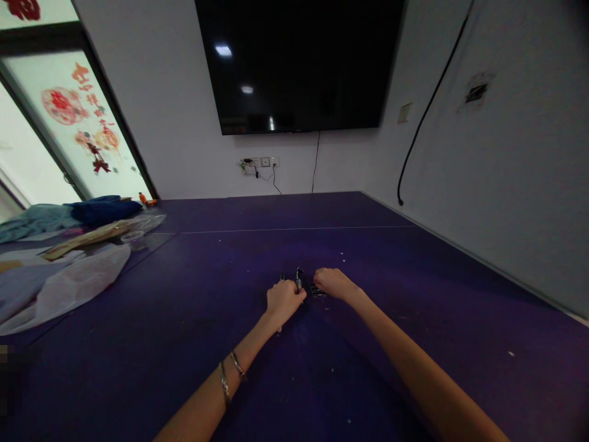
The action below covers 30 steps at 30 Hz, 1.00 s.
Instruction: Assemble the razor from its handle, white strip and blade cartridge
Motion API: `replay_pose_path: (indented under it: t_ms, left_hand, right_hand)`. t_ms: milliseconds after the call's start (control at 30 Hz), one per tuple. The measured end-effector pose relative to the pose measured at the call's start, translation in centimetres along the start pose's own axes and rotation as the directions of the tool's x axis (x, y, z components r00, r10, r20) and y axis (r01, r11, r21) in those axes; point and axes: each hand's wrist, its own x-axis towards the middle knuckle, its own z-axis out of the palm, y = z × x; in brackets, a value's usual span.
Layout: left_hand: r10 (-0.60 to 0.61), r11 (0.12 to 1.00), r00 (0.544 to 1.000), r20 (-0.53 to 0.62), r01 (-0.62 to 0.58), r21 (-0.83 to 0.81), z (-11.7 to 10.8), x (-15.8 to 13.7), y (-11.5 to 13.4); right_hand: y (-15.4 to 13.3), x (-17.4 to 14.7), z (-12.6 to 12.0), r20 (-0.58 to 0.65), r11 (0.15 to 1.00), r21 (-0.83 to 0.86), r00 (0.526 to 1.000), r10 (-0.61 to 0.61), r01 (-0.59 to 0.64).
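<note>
Over the purple tabletop (pixel 221 294), my left hand (pixel 283 302) is closed, its fingers curled around a small slim black and silver tool (pixel 299 280). The tool points up and away from me; its exact kind is too small to tell. A short pale piece (pixel 282 278) shows just past the knuckles. To the right, my right hand (pixel 335 283) bends down with its fingers pinched together. Beside those fingertips lies a small dark piece with several light marks (pixel 316 290). Whatever the right fingers hold, if anything, is hidden.
A clear plastic bag (pixel 87 285), folded cloths (pixel 103 210) and a cardboard strip (pixel 87 239) lie at the left. A wall-mounted television (pixel 304 67) hangs beyond the table. A black cable (pixel 427 110) hangs down the right wall. White specks dot the surface.
</note>
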Motion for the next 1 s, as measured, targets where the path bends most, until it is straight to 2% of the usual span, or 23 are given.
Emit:
replay_pose_path:
  t_ms: [233, 400, 500, 733, 833, 1000]
  left_hand:
    - [-0.021, 0.975, 0.999, -0.043, 0.011, -0.223, 0.1, 0.3, -0.1]
    - [0.024, 0.888, 0.990, -0.136, -0.084, -0.451, 0.3, 1.0, -0.6]
    - [0.015, 0.851, 0.985, -0.171, -0.102, -0.515, 0.3, 1.2, -0.7]
    - [-0.017, 0.786, 0.995, -0.099, -0.048, -0.617, 0.8, 1.0, -0.6]
    - [-0.045, 0.697, 0.998, -0.043, 0.000, -0.717, 1.2, 1.0, -0.6]
    - [-0.096, 0.447, 0.990, 0.100, 0.133, -0.884, 1.8, 1.2, -0.5]
  right_hand:
    - [-0.4, 0.3, -0.2, 0.011, 0.997, -0.064, 0.999, -0.049, 0.049]
    - [-0.4, 0.1, -0.3, 0.002, 0.997, -0.062, 0.999, -0.048, 0.048]
    - [-0.5, 0.0, -0.1, -0.008, 0.998, -0.049, 0.999, -0.043, 0.042]
    - [-0.4, -0.3, 0.4, -0.042, 1.000, -0.006, 0.999, -0.007, 0.006]
    - [-0.3, -0.6, 0.5, -0.059, 0.999, 0.035, 0.998, 0.019, -0.017]
    - [0.0, -0.9, 0.8, -0.085, 0.990, 0.136, 0.995, 0.058, -0.046]
